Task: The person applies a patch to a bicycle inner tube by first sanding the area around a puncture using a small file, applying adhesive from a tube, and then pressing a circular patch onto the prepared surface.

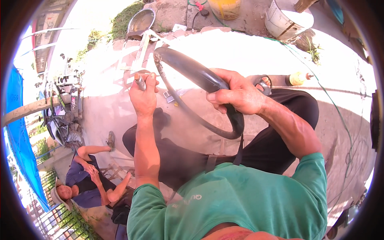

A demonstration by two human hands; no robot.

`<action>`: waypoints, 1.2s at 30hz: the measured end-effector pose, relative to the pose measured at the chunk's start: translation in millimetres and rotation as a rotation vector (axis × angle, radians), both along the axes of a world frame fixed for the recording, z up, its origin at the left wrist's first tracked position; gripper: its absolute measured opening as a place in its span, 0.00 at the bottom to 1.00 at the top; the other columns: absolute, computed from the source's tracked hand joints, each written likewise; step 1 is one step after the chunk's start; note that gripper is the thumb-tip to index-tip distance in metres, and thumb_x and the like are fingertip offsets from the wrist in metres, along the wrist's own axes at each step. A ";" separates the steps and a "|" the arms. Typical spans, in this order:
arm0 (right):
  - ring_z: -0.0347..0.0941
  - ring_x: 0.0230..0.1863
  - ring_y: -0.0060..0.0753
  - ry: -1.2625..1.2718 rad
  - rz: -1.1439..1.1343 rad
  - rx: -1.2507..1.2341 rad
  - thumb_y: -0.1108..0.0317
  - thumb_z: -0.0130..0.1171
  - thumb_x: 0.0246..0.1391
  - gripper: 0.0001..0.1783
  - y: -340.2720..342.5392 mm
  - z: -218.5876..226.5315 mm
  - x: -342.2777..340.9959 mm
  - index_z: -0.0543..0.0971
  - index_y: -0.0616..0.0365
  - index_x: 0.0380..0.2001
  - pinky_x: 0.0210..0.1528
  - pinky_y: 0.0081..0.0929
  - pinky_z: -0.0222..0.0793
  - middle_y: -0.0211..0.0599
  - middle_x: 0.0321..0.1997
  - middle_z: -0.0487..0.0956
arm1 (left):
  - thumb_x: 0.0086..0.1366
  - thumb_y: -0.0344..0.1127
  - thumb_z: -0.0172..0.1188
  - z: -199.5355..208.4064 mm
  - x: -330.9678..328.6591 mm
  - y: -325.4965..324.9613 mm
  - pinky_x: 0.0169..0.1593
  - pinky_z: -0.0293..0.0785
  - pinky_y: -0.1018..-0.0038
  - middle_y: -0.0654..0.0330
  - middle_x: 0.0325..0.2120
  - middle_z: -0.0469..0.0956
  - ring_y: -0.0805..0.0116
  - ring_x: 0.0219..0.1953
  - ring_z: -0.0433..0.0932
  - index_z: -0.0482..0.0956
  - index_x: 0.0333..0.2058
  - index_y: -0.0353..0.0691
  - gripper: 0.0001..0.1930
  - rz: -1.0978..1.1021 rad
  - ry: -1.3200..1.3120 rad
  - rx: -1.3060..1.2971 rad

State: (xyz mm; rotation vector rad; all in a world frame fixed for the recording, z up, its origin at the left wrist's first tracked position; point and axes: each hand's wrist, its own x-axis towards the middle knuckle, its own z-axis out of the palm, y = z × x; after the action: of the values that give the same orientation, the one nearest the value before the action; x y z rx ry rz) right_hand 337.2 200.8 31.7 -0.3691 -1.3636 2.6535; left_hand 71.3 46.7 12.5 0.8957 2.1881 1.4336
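Note:
A black rubber inner tube (188,66) hangs in a loop in front of me, thick along its upper side and thinner below. My right hand (238,94) is closed around its right part, thumb on top. On the other side, my left hand (144,96) grips a short rod-like tool (140,81) with a metallic body and an orange-brown end; its exact kind is unclear. The left fist is close to the tube's left end, with a gap between them. Below the loop, a small grey and yellow object (173,96) lies on the ground, partly behind the tube.
At the far side stand a metal basin (142,21), a yellow bucket (225,9) and a white bucket (287,22). A green cord (320,84) crosses the right ground near a yellow and black object (299,78). Another person (94,180) sits at lower left, near a parked two-wheeler (66,120).

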 end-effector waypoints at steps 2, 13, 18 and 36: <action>0.71 0.26 0.21 0.067 -0.024 0.012 0.69 0.62 0.60 0.25 4.7 12.5 8.4 0.73 0.66 0.59 0.30 0.23 0.70 0.32 0.30 0.75 | 0.72 0.42 0.66 -18.2 16.3 -20.8 0.26 0.69 0.79 0.61 0.25 0.81 0.77 0.23 0.74 0.80 0.36 0.36 0.14 0.031 -0.068 -0.027; 0.71 0.26 0.18 0.210 -0.238 0.315 0.66 0.64 0.59 0.24 24.1 60.4 51.8 0.76 0.61 0.57 0.32 0.23 0.70 0.25 0.28 0.75 | 0.71 0.42 0.65 31.0 109.4 -51.7 0.39 0.73 0.74 0.58 0.32 0.85 0.73 0.31 0.78 0.84 0.47 0.34 0.16 -0.023 0.145 -0.410; 0.73 0.26 0.18 0.247 -0.435 0.421 0.65 0.63 0.58 0.28 50.4 73.4 63.1 0.76 0.59 0.62 0.32 0.22 0.70 0.28 0.28 0.77 | 0.71 0.37 0.63 81.2 96.8 -23.5 0.32 0.71 0.76 0.63 0.29 0.84 0.79 0.25 0.74 0.85 0.48 0.37 0.13 -0.113 0.438 -0.254; 0.71 0.26 0.19 -0.013 -0.496 0.341 0.69 0.65 0.53 0.32 217.4 -1.4 46.2 0.74 0.64 0.63 0.32 0.21 0.69 0.30 0.33 0.76 | 0.61 0.43 0.68 -209.5 -102.8 138.3 0.29 0.76 0.66 0.47 0.25 0.85 0.63 0.26 0.85 0.83 0.42 0.29 0.21 -0.333 0.120 -0.955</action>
State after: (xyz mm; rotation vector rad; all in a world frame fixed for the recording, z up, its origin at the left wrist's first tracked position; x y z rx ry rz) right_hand 383.4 418.3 30.2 -0.5895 -1.4634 1.9872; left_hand -31.5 185.0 -196.9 0.8969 2.2632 0.1076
